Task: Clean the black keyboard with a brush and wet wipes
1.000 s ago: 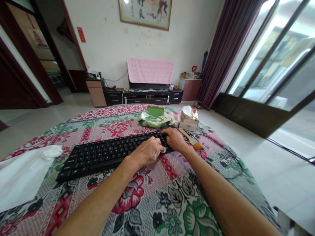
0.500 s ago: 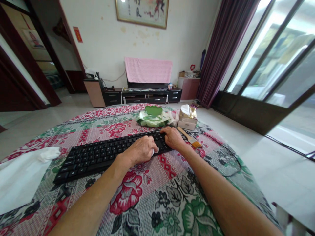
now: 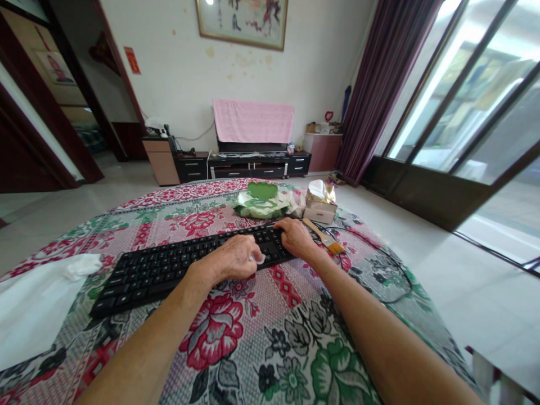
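Note:
A black keyboard lies aslant on the flowered tablecloth. My left hand is closed, its fingers bunched around a small white wipe and pressed on the keys right of the middle. Only a bit of the wipe shows below the fingers. At the keyboard's right end, my right hand grips it, with fingers bent over the number keys; the thumb is hard to see. Just right of that hand lies a flat brush with a wooden handle and orange-brown bristles.
Behind the keyboard lies a green-and-white wipes pack, its green lid raised. A tissue box stands beside it. A white cloth covers the left table edge. Black cable curls on the right.
My left hand has slid slightly left along the keys with the wipe. My right hand stays at the keyboard's right end.

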The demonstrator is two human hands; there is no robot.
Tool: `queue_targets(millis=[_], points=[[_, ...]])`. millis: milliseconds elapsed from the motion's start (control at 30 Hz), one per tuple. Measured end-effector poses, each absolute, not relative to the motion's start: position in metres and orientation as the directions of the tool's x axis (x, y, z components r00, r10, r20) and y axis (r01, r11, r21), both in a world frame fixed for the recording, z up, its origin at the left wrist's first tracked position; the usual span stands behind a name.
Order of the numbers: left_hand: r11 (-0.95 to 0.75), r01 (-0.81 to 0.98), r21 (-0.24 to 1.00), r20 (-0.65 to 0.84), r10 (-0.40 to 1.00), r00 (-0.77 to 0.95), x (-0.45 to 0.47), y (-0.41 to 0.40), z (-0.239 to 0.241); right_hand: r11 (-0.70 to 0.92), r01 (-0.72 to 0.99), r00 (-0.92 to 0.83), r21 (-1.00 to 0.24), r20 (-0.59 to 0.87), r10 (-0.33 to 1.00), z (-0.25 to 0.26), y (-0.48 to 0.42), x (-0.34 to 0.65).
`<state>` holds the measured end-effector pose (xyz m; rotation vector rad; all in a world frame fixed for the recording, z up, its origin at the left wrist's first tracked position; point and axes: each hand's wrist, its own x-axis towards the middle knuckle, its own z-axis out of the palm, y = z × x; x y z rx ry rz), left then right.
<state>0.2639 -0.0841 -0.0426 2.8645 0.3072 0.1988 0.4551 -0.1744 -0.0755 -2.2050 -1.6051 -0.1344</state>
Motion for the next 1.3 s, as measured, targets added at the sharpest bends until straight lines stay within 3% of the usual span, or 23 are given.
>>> queue_targets(millis=[133,267,367,567,800,967,1167,1300], points=[[-0.945,0.272,0.18,0.229,0.31,0.923,0.268,-0.074,-0.051,-0.262,0.931,0.333,-0.253,0.301,0.894,-0.074,-0.174,0.454],[-0.962,0.16,0.22,0.377,0.235,0.896,0.282,-0.08,-0.063,-0.272,0.931,0.339,-0.244,0.301,0.891,-0.074,-0.174,0.453],[-0.971,0.126,0.202,0.36,0.193,0.913,0.288,-0.082,-0.068,-0.274,0.931,0.342,-0.243,0.309,0.888,-0.074,-0.174,0.453],[-0.921,0.355,0.16,0.44,0.389,0.809,0.281,-0.067,-0.069,-0.273,0.933,0.337,-0.233,0.308,0.89,-0.074,-0.175,0.453],[-0.978,0.13,0.16,0.298,0.174,0.939,0.274,-0.057,-0.066,-0.259,0.938,0.323,-0.23,0.31,0.894,-0.074,-0.175,0.453],[-0.922,0.374,0.1,0.369,0.384,0.847,0.276,-0.054,-0.067,-0.264,0.93,0.339,-0.254,0.318,0.886,-0.075,-0.174,0.455],[-0.949,0.308,0.066,0.39,0.309,0.867,0.289,-0.065,-0.069,-0.252,0.927,0.343,-0.278,0.356,0.869,-0.073,-0.173,0.447],[-0.884,0.465,0.039,0.396,0.441,0.805,0.287,-0.058,-0.067,-0.272,0.925,0.353,-0.266,0.331,0.875,-0.072,-0.174,0.443]])
